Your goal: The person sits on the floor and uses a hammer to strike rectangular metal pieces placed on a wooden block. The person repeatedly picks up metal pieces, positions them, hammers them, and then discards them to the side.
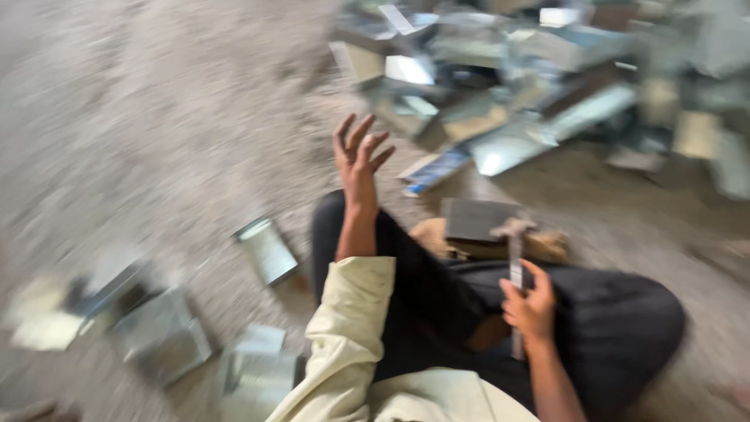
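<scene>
Grey, gritty floor fills the left and far-left of the blurred head view. The person sits on it with legs folded, in dark trousers and a cream long-sleeved garment.

Right hand: closed around the handle of a metal-headed hammer. The hammer stands roughly upright, its head uppermost, just near of a dark flat rectangular plate. That plate rests on a tan block lying on the floor directly in front of the legs.

Left hand: raised, fingers spread wide, holding nothing. It hovers over the floor to the left of the dark plate, with the left forearm rising out of the cream sleeve.

Far right: a heap of shiny sheet-metal pieces, bent and flat, lies well apart from both hands. One bluish strip lies at the near edge of the heap, near the left hand's fingertips in the picture.

Near left: several folded sheet-metal boxes lie on the floor beside the left leg, and one small rectangular metal tray lies just left of the left knee. Motion blur hides finer detail.
</scene>
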